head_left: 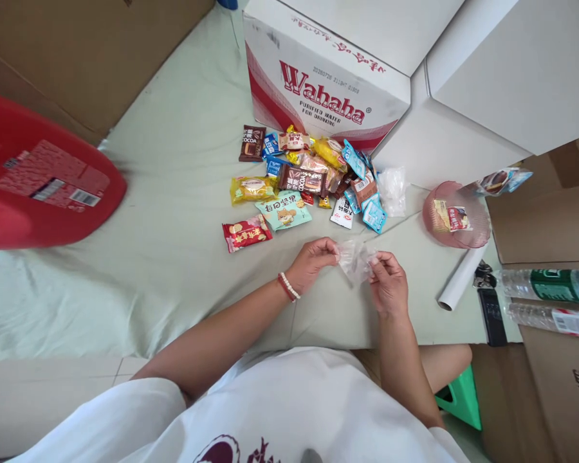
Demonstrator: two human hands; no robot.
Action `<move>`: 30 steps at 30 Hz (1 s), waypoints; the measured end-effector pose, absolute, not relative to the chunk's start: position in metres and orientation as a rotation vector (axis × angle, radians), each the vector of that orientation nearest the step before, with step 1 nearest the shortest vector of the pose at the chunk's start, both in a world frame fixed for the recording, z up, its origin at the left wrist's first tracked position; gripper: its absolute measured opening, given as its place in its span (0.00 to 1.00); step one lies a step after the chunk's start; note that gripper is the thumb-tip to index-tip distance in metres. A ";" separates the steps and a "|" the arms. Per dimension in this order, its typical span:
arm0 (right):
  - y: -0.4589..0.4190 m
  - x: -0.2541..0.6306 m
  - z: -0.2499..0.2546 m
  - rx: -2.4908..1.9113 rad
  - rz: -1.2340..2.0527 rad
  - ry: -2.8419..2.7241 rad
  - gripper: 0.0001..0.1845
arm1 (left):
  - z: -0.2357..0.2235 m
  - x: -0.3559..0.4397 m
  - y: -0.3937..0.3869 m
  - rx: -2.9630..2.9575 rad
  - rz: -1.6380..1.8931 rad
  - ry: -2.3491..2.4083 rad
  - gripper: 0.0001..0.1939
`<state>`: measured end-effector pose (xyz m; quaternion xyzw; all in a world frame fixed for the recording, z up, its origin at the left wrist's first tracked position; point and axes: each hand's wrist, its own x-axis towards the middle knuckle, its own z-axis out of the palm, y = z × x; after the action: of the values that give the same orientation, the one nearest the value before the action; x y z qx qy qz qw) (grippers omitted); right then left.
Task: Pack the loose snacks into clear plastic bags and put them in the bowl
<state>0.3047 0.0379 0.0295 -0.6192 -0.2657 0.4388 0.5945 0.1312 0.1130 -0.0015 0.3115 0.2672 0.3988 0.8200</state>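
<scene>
Both my hands hold a small clear plastic bag (354, 260) just above the pale green cloth (174, 218). My left hand (311, 262), with a bead bracelet on the wrist, pinches the bag's left edge. My right hand (388, 283) pinches its right edge. Beyond my hands lies a pile of wrapped snacks (309, 180): a red packet (246, 233), a teal packet (284, 212), a yellow packet (252, 189) and several cocoa bars and small sachets. Another crumpled clear bag (392, 190) lies at the pile's right end.
A white Wahaha water carton (318, 83) stands behind the snacks. A pink mesh basket (456, 222) with one packet sits right, beside a white roll (460, 278), water bottles (550, 286) and brown boxes (554, 212). A red tub (33, 180) is left; a green stool (460, 395) is by my knee.
</scene>
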 end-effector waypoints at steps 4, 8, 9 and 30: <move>0.029 0.322 0.033 -1.345 1.002 -0.500 0.17 | 0.003 0.128 0.118 0.437 0.866 0.558 0.11; 0.019 0.337 0.034 -1.291 0.914 -0.433 0.17 | 0.009 0.123 0.127 0.341 0.952 0.608 0.13; 0.016 0.340 0.034 -1.283 0.872 -0.426 0.18 | 0.010 0.121 0.129 0.351 0.988 0.637 0.13; 0.018 0.359 0.062 -1.985 0.623 -1.257 0.14 | 0.002 0.120 0.136 0.760 0.970 1.174 0.08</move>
<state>0.3588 0.0178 0.0622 -0.7656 -0.4847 0.2401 0.3483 0.1200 0.1357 0.0024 0.3358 0.5187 0.4285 0.6593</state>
